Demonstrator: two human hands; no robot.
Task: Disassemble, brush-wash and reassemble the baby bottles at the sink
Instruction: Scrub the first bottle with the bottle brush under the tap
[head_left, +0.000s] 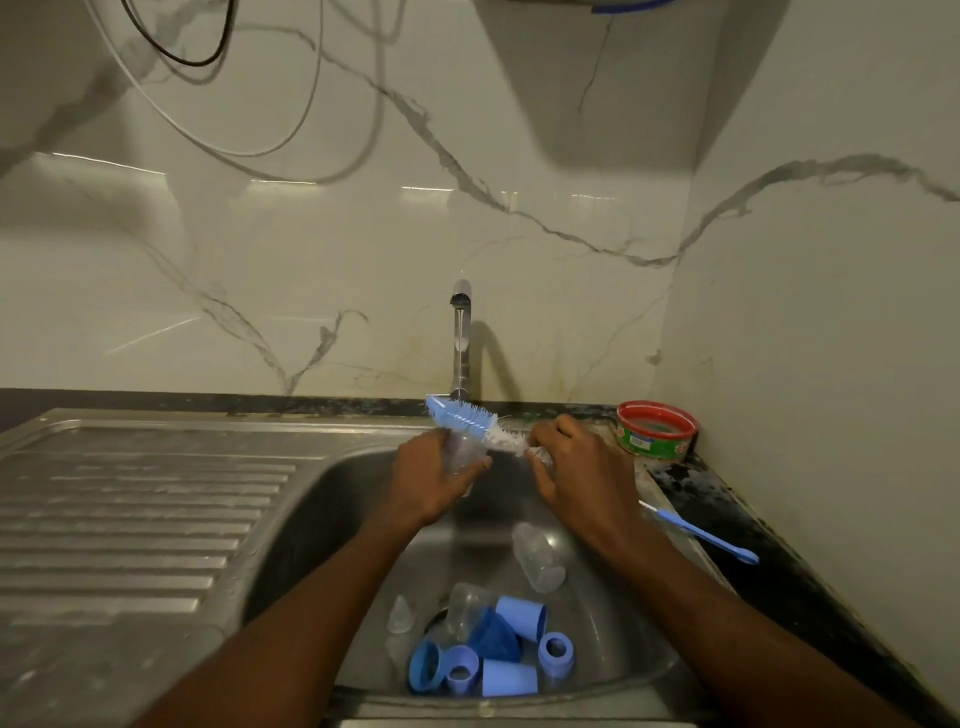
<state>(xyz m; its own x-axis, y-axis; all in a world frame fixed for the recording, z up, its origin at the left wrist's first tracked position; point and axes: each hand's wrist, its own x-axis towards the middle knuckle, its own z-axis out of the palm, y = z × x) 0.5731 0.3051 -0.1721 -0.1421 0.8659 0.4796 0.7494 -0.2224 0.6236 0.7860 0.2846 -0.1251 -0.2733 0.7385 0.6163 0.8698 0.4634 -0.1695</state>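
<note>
Over the steel sink, my left hand grips a clear baby bottle. My right hand grips the handle end of a blue-and-white bottle brush, whose bristles stick out up and to the left above the bottle. Another clear bottle lies in the basin. Near the drain sit a third clear bottle, a clear teat and several blue caps and collar rings.
The tap stands behind the hands with water at its spout. A ribbed steel draining board lies left. On the dark counter to the right sit a red-and-green tub and a thin blue brush.
</note>
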